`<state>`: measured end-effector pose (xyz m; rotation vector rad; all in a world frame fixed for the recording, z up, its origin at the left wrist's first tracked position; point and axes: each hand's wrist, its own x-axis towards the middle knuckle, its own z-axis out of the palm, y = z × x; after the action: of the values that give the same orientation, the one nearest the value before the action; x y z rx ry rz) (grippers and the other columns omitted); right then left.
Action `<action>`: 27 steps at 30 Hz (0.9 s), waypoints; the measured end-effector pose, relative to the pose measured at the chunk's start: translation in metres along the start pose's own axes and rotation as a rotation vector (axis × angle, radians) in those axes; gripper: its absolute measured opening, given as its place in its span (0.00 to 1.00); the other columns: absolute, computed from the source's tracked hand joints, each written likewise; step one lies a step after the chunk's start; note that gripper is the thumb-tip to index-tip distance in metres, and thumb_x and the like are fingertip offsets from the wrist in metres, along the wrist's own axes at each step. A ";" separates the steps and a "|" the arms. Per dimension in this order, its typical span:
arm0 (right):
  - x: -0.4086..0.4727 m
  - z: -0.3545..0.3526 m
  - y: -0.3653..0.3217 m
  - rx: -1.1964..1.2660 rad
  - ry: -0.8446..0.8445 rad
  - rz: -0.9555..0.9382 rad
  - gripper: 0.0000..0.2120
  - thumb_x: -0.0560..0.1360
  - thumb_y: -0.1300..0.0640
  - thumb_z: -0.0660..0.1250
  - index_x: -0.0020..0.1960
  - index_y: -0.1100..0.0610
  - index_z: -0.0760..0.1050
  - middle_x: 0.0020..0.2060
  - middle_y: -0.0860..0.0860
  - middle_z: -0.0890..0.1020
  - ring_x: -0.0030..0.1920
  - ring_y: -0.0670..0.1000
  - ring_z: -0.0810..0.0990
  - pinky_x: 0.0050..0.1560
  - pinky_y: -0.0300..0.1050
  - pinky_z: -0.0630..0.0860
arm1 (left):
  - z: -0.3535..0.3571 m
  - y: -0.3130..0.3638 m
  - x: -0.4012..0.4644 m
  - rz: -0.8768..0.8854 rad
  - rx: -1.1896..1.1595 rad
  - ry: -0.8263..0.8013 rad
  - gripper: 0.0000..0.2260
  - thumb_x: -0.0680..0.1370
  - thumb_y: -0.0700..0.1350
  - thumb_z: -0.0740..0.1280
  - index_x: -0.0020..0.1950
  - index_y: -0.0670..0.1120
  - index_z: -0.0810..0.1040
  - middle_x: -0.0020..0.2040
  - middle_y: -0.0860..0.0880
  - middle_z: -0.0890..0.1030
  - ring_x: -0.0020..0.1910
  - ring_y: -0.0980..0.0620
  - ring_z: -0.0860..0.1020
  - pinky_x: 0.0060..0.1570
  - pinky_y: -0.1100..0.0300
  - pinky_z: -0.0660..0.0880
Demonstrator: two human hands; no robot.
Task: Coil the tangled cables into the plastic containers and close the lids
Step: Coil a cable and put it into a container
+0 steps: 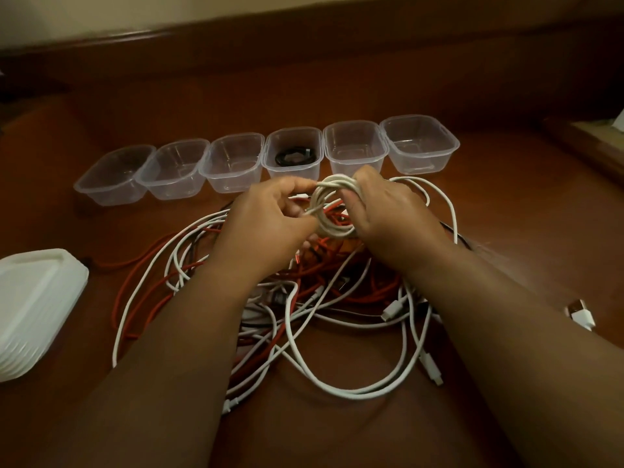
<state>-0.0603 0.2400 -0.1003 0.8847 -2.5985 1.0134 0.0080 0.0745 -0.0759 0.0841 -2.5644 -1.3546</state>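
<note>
At 6 o'clock, nearest me, the tangle of white and red cables [304, 305] lies spread on the brown tabletop [506, 231], loose so that one lead at a time can be drawn out; a white plug [581, 315] lies apart at 3 o'clock. Above the tangle I hold the white coil [332, 206] in both hands. My right hand [388, 211] grips the stacked loops with curled fingers to keep the turns from springing open. My left hand [270, 214] pinches the free end at the coil's edge, apparently to tuck it in. I judge this coil is nearly ready to drop into a container. At 9 o'clock a stack of white lids [37, 309] waits within reach for closing. Toward 12 o'clock six clear containers [233, 163] stand in a row, rims touching, all uncovered; the fourth container [292, 153] from the left holds a coiled black cable [297, 157], the others appear vacant. Beyond them runs a raised wooden edge [304, 32], then a pale wall [101, 11]. Lighting is dim.
</note>
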 end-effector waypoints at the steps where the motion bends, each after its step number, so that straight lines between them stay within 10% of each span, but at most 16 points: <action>1: 0.001 -0.001 0.002 0.013 0.053 0.003 0.08 0.84 0.49 0.56 0.50 0.53 0.66 0.34 0.47 0.74 0.33 0.48 0.74 0.30 0.38 0.67 | 0.000 -0.001 0.000 -0.001 -0.026 0.007 0.16 0.76 0.36 0.70 0.60 0.52 0.79 0.38 0.48 0.85 0.38 0.53 0.85 0.42 0.55 0.83; 9: 0.003 -0.010 0.006 0.194 0.174 0.121 0.11 0.83 0.50 0.56 0.46 0.54 0.71 0.35 0.50 0.75 0.32 0.48 0.72 0.30 0.35 0.65 | 0.001 -0.002 0.003 -0.063 -0.279 0.017 0.08 0.81 0.38 0.64 0.55 0.47 0.81 0.42 0.49 0.86 0.42 0.53 0.85 0.41 0.65 0.80; 16: 0.009 -0.014 0.008 0.509 0.033 0.288 0.20 0.81 0.40 0.57 0.51 0.56 0.76 0.38 0.58 0.78 0.37 0.53 0.74 0.40 0.56 0.72 | -0.001 -0.005 0.008 -0.003 -0.165 0.158 0.09 0.83 0.41 0.62 0.50 0.51 0.80 0.38 0.53 0.83 0.39 0.56 0.83 0.42 0.62 0.80; 27: 0.005 -0.020 0.007 0.299 0.107 0.149 0.14 0.84 0.50 0.53 0.47 0.56 0.71 0.33 0.49 0.70 0.30 0.42 0.66 0.29 0.35 0.64 | -0.002 0.003 0.002 -0.070 -0.528 0.035 0.11 0.83 0.38 0.59 0.50 0.46 0.80 0.38 0.52 0.82 0.41 0.55 0.80 0.45 0.58 0.76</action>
<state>-0.0687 0.2555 -0.0876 0.6805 -2.4928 1.4759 0.0065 0.0745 -0.0715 0.1018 -2.1078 -1.9835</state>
